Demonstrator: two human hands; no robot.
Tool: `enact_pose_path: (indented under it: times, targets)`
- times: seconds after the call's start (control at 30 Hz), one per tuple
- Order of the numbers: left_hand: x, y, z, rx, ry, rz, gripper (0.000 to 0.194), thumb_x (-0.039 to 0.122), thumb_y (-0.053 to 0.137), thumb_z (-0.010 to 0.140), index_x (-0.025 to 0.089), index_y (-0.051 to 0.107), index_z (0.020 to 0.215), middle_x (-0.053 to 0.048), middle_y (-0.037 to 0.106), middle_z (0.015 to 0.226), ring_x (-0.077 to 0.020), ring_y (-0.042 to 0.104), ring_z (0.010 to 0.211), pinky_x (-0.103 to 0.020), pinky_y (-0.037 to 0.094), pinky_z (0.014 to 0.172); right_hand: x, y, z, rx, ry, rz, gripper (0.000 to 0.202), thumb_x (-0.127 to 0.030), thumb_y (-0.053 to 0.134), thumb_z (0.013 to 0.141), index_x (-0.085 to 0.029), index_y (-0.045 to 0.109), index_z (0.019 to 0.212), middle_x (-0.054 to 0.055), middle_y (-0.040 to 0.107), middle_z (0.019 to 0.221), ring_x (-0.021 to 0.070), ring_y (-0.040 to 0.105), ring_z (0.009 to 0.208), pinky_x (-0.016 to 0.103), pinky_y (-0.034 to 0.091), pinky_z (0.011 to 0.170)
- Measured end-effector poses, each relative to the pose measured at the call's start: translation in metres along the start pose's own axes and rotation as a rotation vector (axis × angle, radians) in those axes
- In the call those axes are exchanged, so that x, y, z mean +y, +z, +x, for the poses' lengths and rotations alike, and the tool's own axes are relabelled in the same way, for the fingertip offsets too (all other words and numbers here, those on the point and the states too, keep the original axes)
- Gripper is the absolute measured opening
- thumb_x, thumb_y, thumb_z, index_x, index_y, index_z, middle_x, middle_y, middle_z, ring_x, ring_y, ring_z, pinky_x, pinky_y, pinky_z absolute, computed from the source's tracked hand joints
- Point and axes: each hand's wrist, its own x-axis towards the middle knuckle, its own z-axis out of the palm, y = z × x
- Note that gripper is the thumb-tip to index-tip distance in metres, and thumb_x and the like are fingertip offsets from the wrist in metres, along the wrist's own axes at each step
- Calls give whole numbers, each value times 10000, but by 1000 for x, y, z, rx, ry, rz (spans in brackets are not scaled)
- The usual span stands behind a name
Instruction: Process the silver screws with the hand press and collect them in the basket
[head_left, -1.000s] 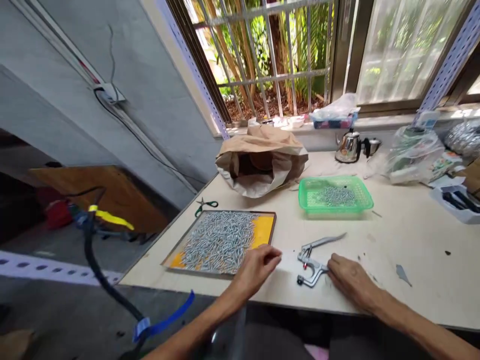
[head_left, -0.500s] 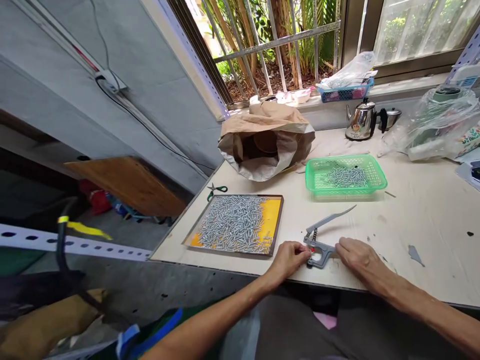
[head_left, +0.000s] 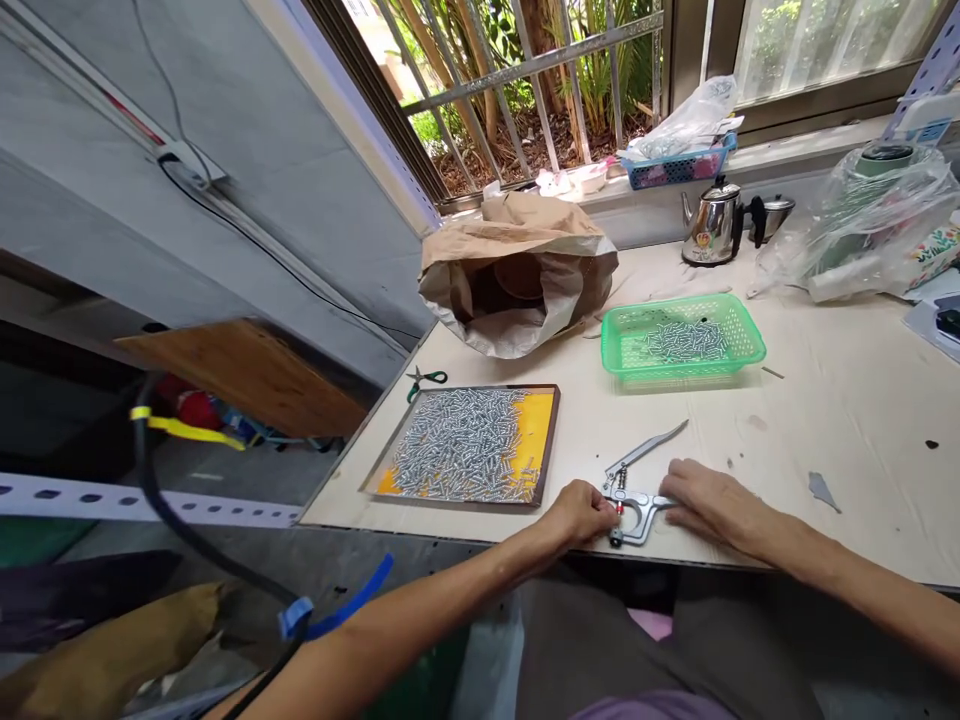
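Grey metal hand pliers [head_left: 640,528] with a C-shaped frame lie near the table's front edge. Their upper handle [head_left: 646,446] is raised, with a coil spring beneath it. A small red part shows in the jaw. My left hand [head_left: 582,514] is at the left side of the jaw, thumb and fingers pinched together; what they hold is hidden. My right hand [head_left: 712,508] is closed around the end of the lower handle. Left of the hands, a shallow tray [head_left: 547,450] with a yellow bottom holds many small silver screw-like pieces [head_left: 461,445].
A green plastic basket [head_left: 682,372] with similar metal pieces stands behind the pliers. Further back are an open paper bag [head_left: 517,240], a steel kettle [head_left: 712,225] and a plastic bag [head_left: 877,225]. Scissors [head_left: 425,380] lie behind the tray; a grey scrap [head_left: 823,491] lies to the right.
The pliers have turned slightly, and their frame now shows more fully. My left hand stays pinched at the jaw. My right hand has shifted a little on the handle. The view has shifted slightly.
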Motion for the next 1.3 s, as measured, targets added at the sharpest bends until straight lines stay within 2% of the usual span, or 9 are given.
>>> enact_pose_path:
  times: [0.13, 0.27, 0.43, 0.53, 0.67, 0.73, 0.87, 1.03, 1.3]
  targets:
    - [-2, 1, 0, -24, -53, -27, 220, 263, 627, 660, 168, 492, 515, 82, 407, 344, -75, 379, 342, -198, 307, 392, 17, -6, 10, 28, 65, -101, 798, -491, 752, 616, -172, 460, 1287, 202, 430, 1365, 385, 377, 1238, 501, 380, 912]
    - [-6, 2, 3, -26, -31, -51, 213, 273, 647, 646, 158, 508, 533, 89, 399, 370, -76, 413, 358, -199, 347, 399, 23, -11, 19, -80, 94, -100, 987, -532, 785, 523, -158, 406, 1354, 193, 445, 1372, 403, 328, 1282, 550, 315, 969]
    - [-10, 4, 3, -1, -52, -75, 190, 298, 638, 680, 150, 546, 605, 84, 422, 404, -73, 397, 366, -201, 342, 406, 12, -16, 20, -70, 148, -120, 925, -458, 794, 559, -176, 406, 1350, 153, 584, 1219, 345, 496, 1111, 518, 347, 906]
    - [-11, 5, -5, 30, -26, 57, 230, 323, 595, 745, 147, 545, 605, 63, 433, 434, -85, 415, 411, -211, 354, 446, 7, -16, 16, -47, 149, -127, 861, -401, 789, 600, -208, 406, 1347, 119, 641, 1110, 311, 539, 1027, 456, 369, 853]
    - [-6, 14, -14, 372, 364, 457, 119, 268, 593, 788, 154, 595, 754, -20, 599, 757, -169, 571, 749, -268, 445, 667, 4, -8, 13, -22, 140, -119, 794, -318, 770, 651, -215, 401, 1347, 93, 669, 1020, 281, 556, 968, 410, 369, 830]
    - [1, 20, -10, 448, 611, 608, 203, 263, 639, 772, 182, 581, 948, -53, 604, 994, -215, 549, 953, -324, 457, 792, 5, -2, 12, 8, 132, -111, 807, -296, 768, 652, -199, 383, 1354, 91, 663, 1037, 280, 552, 969, 414, 371, 834]
    - [18, 28, 9, 321, 883, 768, 555, 286, 685, 748, 188, 422, 1228, -101, 527, 1213, -251, 490, 1075, -403, 442, 907, 14, 3, 7, 35, 80, -89, 897, -338, 815, 577, -139, 384, 1338, 125, 636, 1085, 292, 540, 988, 417, 408, 835]
    - [33, 24, 21, 279, 863, 895, 710, 332, 690, 736, 120, 327, 1308, -137, 532, 1161, -281, 494, 1044, -429, 451, 885, 22, -5, -4, 41, 94, -91, 655, -331, 819, 564, -159, 539, 1130, 125, 603, 1040, 280, 539, 946, 383, 476, 735]
    - [37, 36, 25, 263, 948, 910, 217, 310, 585, 852, 155, 532, 995, -68, 570, 943, -227, 508, 921, -352, 462, 783, 15, 6, -6, 71, 184, -88, 249, -145, 729, 696, -154, 597, 907, 55, 587, 852, 215, 534, 862, 311, 463, 703]
